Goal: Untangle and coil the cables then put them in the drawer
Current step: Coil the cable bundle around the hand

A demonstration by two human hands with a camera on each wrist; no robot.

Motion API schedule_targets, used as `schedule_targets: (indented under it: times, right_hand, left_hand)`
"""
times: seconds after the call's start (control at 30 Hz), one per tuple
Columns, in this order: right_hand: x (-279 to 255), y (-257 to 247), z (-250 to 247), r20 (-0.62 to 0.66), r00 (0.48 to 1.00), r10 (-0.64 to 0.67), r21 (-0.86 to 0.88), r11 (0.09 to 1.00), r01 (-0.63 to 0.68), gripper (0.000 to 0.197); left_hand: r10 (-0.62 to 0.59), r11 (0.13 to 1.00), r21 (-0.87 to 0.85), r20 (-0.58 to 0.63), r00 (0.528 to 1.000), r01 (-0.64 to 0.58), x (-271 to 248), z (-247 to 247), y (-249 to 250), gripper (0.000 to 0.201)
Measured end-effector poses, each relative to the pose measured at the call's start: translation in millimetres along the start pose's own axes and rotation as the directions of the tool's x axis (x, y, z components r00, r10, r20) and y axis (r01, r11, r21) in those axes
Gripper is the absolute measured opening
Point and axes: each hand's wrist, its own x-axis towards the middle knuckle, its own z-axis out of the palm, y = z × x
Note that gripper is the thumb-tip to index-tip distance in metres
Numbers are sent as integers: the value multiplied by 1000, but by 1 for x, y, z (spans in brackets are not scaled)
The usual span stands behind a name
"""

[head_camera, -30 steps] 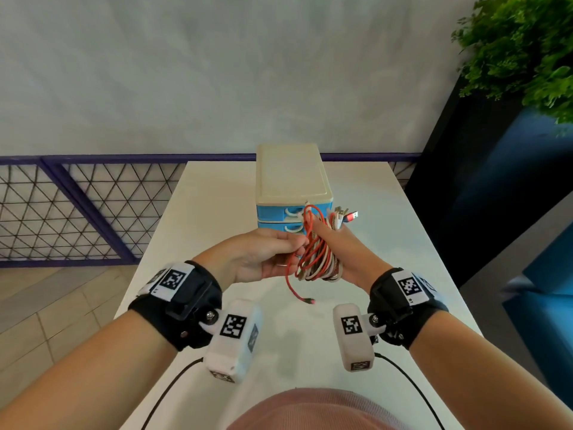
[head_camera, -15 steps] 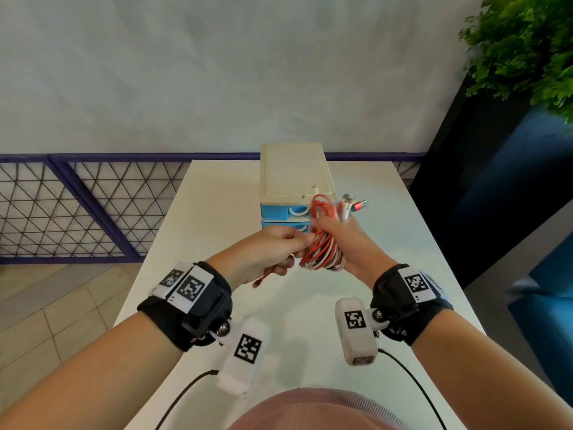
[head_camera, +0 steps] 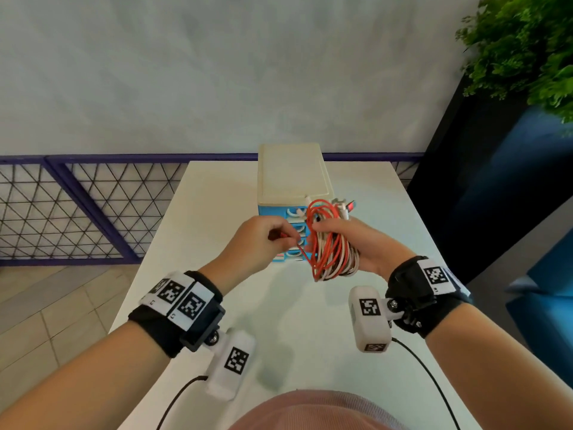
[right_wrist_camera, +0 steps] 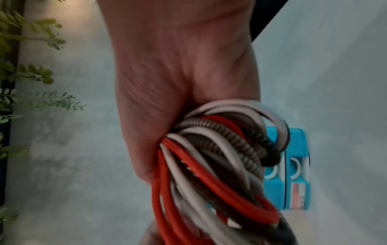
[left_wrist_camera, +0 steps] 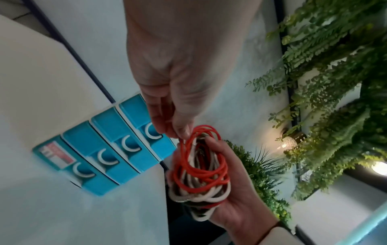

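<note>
A bundle of coiled cables (head_camera: pixel 331 246), red, white and braided grey, is held above the white table (head_camera: pixel 198 212). My right hand (head_camera: pixel 366 243) grips the coil (left_wrist_camera: pixel 199 172) (right_wrist_camera: pixel 211 165) round its middle. My left hand (head_camera: pixel 263 240) pinches the loose red cable end (head_camera: pixel 297 243) just left of the coil, fingers curled (left_wrist_camera: pixel 180 131). Several plugs (head_camera: pixel 345 206) stick out at the coil's top. Behind the hands stands a small drawer unit (head_camera: pixel 291 178) with a cream top and blue drawers (left_wrist_camera: pixel 117 149), all closed.
A purple metal fence (head_camera: pixel 77 206) runs along the table's far and left side above a tiled floor. A dark planter wall with green plants (head_camera: pixel 524 48) stands at the right. Black sensor wires (head_camera: pixel 431 377) trail from both wrists over the near table.
The dangling red cable end has been drawn up and is now pinched in my left hand beside the coil. Both hands rose slightly toward the drawer unit.
</note>
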Motion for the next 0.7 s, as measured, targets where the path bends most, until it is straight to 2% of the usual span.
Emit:
schedule_targets:
  times: [0.1,0.2,0.27,0.4,0.5,0.53,0.57,0.63,0.7]
  right_hand:
    - [1,5,12,80,996,31,15,999,-32,16]
    - [2,8,19,103,993,58,-26,998,-56,12]
    - [3,10,21,110,993,47,-104,994,-36,16]
    - [4,13,22,57,998,36,-237,971,-21,10]
    - [4,13,18,-70,997,38,-333,941,-59,5]
    - [5,13,17,-96,994,43,-392,917,-78,5]
    - [5,12,19,-103,994,47,-459,884,-90,7]
    - [4,10,28,-63,997,50,-594,801,-78,11]
    - [0,9,39,22,997,77,-697,716,-40,9]
  left_hand:
    - [21,994,-103,-105,994,-32,0,5,6,17]
    - [-33,983,-185,-210,977,-6,-3,9,3,35]
    - [-33,984,-179,-184,982,-1,-6,11,1,40]
    - [-23,997,-72,-26,999,21,-11,2,-4,26]
    - [64,988,141,34,997,-68,-16,-6,-7,28]
    - [136,954,267,26,990,-138,-19,-7,-6,34]
    - [242,879,416,30,970,-232,-21,-7,-4,41]
    - [437,621,665,146,887,-415,-22,-3,-2,63]
    - [488,392,767,294,821,-508,-18,2,-3,77]
